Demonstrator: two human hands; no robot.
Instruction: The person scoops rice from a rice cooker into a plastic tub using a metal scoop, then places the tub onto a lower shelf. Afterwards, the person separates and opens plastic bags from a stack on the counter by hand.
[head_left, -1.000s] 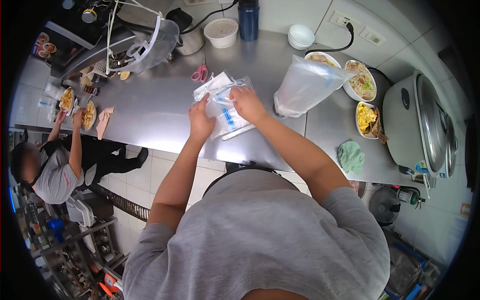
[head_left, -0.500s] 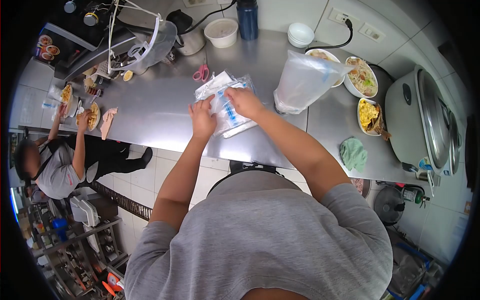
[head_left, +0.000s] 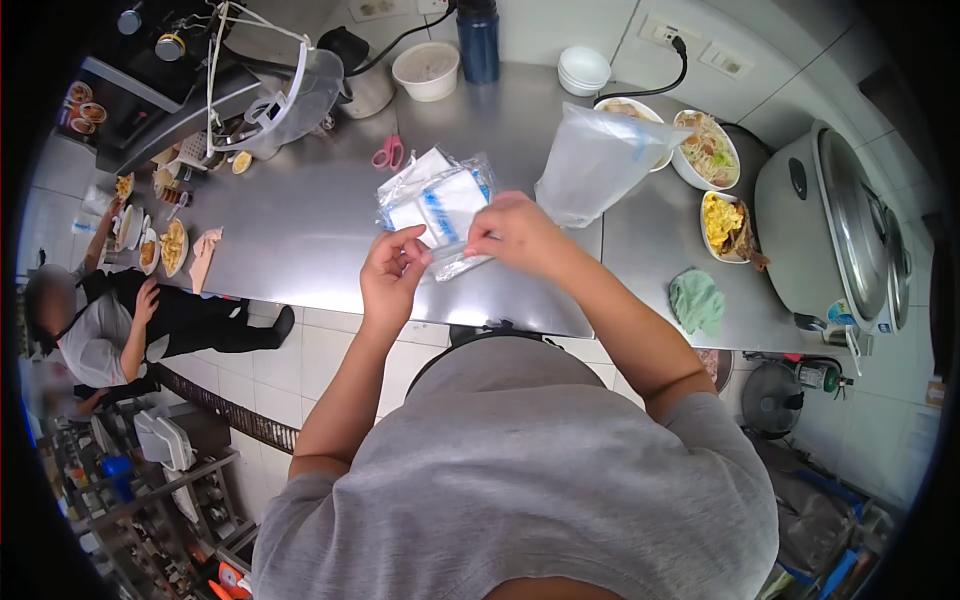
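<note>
A packet of clear plastic bags with blue print [head_left: 440, 205] lies on the steel counter. My left hand [head_left: 392, 272] pinches the near edge of the clear plastic between thumb and finger. Close by on the right, my right hand [head_left: 520, 235] pinches the same plastic edge, its fingers bent. A short strip of clear film stretches between the two hands. Pink-handled scissors [head_left: 388, 153] lie just beyond the packet. To the right of my right hand stands a filled translucent plastic bag [head_left: 595, 165].
On the right are bowls of food [head_left: 708, 150], a dish with egg [head_left: 722, 222], a green cloth [head_left: 697, 302] and a large cooker [head_left: 800, 220]. A tub [head_left: 427, 70] and blue bottle [head_left: 478, 45] stand behind. A co-worker [head_left: 105, 325] stands at the left by plates [head_left: 173, 247].
My hands have drawn back from the top of the packet to its near edge and now pinch the plastic there. The co-worker's near hand has moved off the plate.
</note>
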